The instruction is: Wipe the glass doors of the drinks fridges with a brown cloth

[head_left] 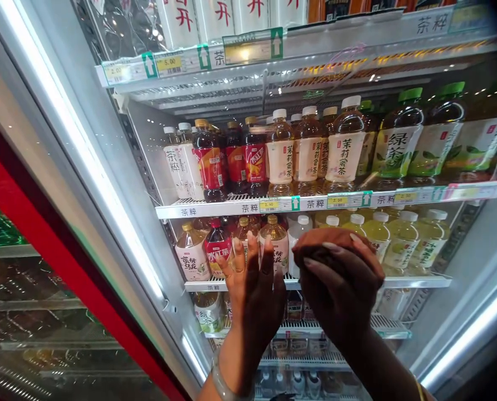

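Note:
My right hand (336,284) is closed around a bunched reddish-brown cloth (332,239), held up before the pale yellow bottles (382,231). To its left, my left hand (254,289) is raised with fingers spread and nothing in it. Behind that hand stand peach-labelled tea bottles (192,253) and a red-labelled bottle (218,245), partly covered by the fingers. Reflections float over the shelves, as on a glass pane. Whether either hand touches the glass, I cannot tell. A pale bangle (223,379) circles my left wrist.
The lit drinks cooler has several shelves. The middle shelf edge (332,200) carries price tags below red-labelled, jasmine and green tea bottles (399,133). A bright light strip (81,145) and a red frame (73,262) run along the left side.

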Demonstrator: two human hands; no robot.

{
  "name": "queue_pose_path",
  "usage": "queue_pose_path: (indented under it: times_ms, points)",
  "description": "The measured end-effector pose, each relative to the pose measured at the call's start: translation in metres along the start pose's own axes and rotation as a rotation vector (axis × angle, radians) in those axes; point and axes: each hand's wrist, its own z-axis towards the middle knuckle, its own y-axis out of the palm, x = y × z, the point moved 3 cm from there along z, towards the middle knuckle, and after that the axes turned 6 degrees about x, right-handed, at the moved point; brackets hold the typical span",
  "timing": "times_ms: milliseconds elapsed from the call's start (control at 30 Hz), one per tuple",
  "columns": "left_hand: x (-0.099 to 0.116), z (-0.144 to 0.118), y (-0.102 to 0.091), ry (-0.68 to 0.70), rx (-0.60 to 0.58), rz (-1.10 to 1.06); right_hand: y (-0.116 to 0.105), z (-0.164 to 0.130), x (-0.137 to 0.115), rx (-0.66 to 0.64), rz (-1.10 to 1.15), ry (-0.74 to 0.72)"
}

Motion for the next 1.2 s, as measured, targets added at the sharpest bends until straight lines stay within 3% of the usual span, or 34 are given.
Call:
queue_pose_path:
  times_ms: [133,233,367,500,633,733,867,967,1100,1200]
  points:
    - [-0.016,-0.001,-0.010,0.002,0.012,0.006,0.019,-0.012,-0.037,-0.115,0.072,-0.046]
    - [-0.033,-0.003,-0.017,-0.012,0.002,0.004,0.014,-0.035,-0.041,-0.175,0.066,-0.054]
    - [-0.047,-0.007,-0.024,-0.007,0.013,-0.007,0.014,-0.023,-0.030,-0.094,-0.009,-0.006]
    - [-0.056,-0.006,-0.030,-0.024,0.026,-0.016,0.040,0.006,-0.052,0.000,-0.012,-0.015]
    - [-0.069,-0.007,-0.035,0.006,0.019,-0.020,0.051,-0.012,-0.080,-0.095,0.048,-0.056]
    - [-0.082,-0.011,-0.037,0.002,0.014,-0.017,0.042,-0.032,-0.076,-0.152,0.035,-0.063]
    - [-0.093,-0.013,-0.042,0.019,0.042,-0.017,0.047,-0.020,-0.070,-0.091,0.031,-0.055]
    - [-0.099,-0.010,-0.047,0.014,0.046,-0.014,0.066,-0.004,-0.089,-0.036,0.054,-0.049]
    - [-0.108,-0.008,-0.053,0.019,0.021,-0.005,0.076,-0.016,-0.115,-0.145,0.119,-0.066]
    - [-0.115,-0.009,-0.057,0.038,0.021,-0.011,0.066,-0.031,-0.110,-0.196,0.100,-0.088]
